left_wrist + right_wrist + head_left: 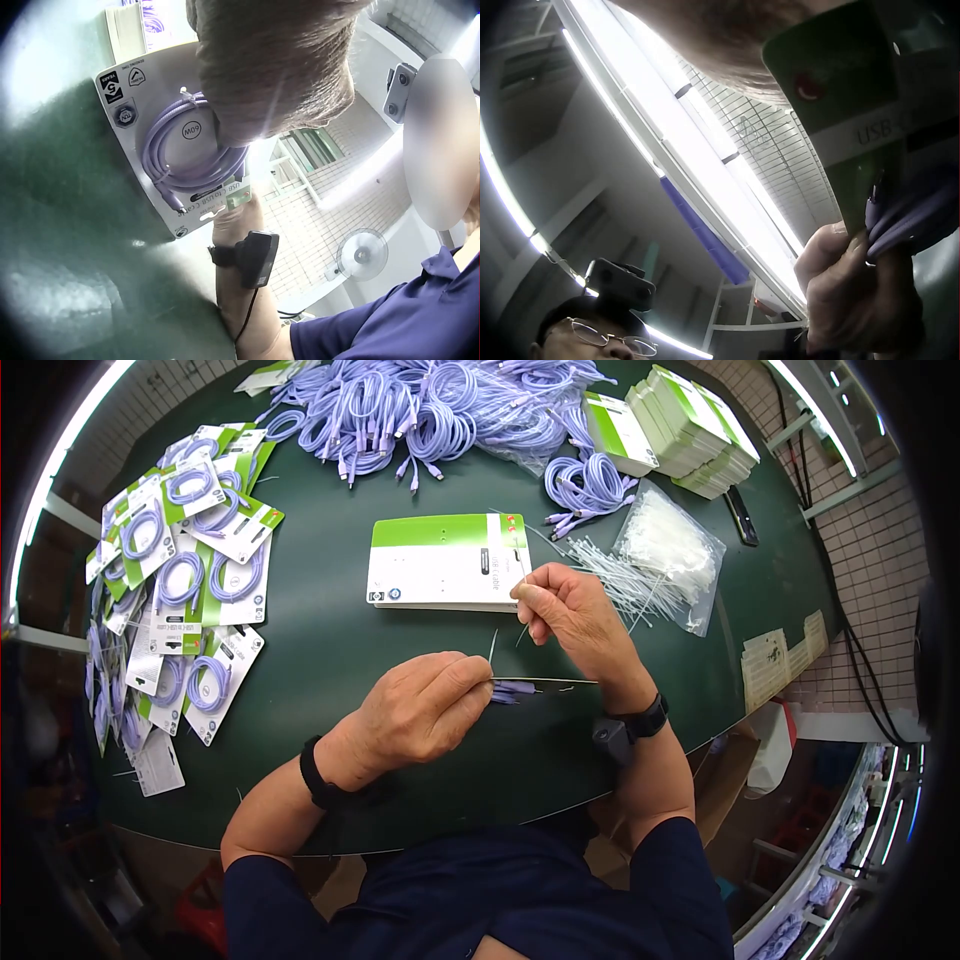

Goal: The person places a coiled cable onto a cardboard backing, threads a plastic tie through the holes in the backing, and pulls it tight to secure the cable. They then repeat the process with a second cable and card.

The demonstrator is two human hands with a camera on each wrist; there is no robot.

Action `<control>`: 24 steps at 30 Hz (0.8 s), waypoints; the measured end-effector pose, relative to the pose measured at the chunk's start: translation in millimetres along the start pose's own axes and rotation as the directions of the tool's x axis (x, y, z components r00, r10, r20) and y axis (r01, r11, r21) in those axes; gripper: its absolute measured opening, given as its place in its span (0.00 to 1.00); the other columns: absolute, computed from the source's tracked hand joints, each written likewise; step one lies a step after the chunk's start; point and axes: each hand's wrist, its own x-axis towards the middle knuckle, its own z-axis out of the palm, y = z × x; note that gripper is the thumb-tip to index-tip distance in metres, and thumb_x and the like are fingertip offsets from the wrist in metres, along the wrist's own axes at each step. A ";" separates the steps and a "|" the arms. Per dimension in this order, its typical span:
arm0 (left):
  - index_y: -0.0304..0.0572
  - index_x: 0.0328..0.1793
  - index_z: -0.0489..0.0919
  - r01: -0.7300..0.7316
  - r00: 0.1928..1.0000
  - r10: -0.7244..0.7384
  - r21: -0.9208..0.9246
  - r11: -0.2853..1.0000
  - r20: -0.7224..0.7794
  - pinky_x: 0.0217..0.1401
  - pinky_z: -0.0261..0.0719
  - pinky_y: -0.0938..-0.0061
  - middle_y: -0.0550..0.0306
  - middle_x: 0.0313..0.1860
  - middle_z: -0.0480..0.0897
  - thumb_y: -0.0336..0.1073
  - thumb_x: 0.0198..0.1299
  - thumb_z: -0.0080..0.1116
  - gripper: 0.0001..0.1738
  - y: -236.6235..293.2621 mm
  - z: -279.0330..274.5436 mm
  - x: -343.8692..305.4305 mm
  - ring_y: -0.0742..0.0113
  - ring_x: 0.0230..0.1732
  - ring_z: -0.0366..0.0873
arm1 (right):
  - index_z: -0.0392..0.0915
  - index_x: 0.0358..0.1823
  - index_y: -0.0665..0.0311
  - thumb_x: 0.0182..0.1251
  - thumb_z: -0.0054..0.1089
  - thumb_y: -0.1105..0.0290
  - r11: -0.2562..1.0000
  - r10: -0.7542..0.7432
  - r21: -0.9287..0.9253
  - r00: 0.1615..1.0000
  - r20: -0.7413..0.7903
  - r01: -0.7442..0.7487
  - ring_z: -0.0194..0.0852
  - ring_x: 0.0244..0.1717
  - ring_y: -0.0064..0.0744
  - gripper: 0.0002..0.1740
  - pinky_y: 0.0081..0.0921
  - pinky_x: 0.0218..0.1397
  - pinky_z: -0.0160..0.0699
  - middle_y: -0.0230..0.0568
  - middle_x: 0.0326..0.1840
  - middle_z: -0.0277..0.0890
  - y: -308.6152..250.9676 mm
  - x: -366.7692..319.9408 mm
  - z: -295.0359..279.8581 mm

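Observation:
My left hand (425, 705) grips a packaging card (120, 139) and the coiled purple USB cable (169, 142) lying against it. The card is edge-on in the head view, its cable ends showing below. Two white ties (185, 93) cross the coil in the left wrist view. A thin tie end (494, 643) sticks up by the left fingertips. Above the card, my right hand (575, 615) has thumb and forefinger pinched together on a thin, pale cable tie (522, 635), mostly hidden by the fingers. In the right wrist view the left hand (862, 292) pinches card and cable.
A stack of flat cards (445, 565) lies ahead. Carded cables (180, 580) pile up at left, loose purple cables (390, 410) at the back. Loose ties (625, 580) and a bag of ties (670, 545) lie right, near card stacks (690, 430) and a black tool (742, 517).

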 end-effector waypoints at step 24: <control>0.28 0.42 0.84 0.003 0.999 -0.005 -0.042 0.999 -0.048 0.40 0.89 0.64 0.45 0.45 0.85 0.18 0.51 0.76 0.14 -2.5 8.7 -1.9 0.52 0.39 0.88 | 0.81 0.47 0.67 0.80 0.70 0.70 0.955 0.001 0.294 0.993 0.120 -0.037 0.92 0.40 0.23 0.08 0.14 0.39 0.88 0.38 0.42 0.88 7.9 2.0 5.4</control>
